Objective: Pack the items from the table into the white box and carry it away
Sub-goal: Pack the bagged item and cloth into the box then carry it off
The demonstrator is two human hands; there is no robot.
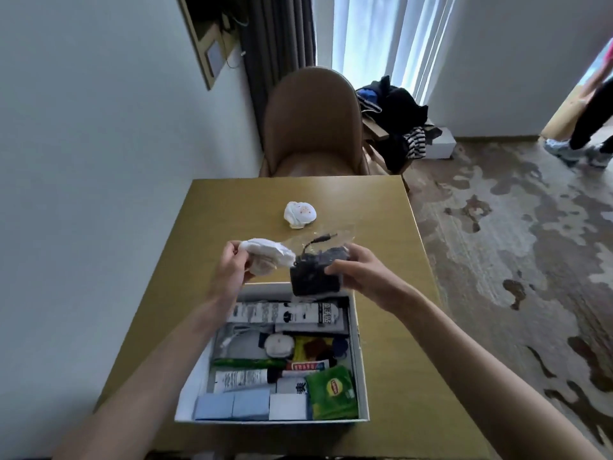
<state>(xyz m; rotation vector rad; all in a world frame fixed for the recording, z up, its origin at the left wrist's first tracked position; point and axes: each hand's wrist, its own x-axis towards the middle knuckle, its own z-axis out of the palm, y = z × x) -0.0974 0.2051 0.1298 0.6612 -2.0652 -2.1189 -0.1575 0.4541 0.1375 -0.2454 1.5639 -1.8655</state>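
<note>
A rolled white cloth bundle (265,255), possibly socks, is gripped in the left hand (234,265) above the far rim of the white box (361,376), which is set on the yellow-brown table (252,200). A black power adapter in a clear plastic bag (311,275) is pinched by the right hand (360,275) just beside the bundle. A second white bundle (299,214) is left on the table farther back. A green Lipton tea packet (331,391) is seen in the box's near right corner
</note>
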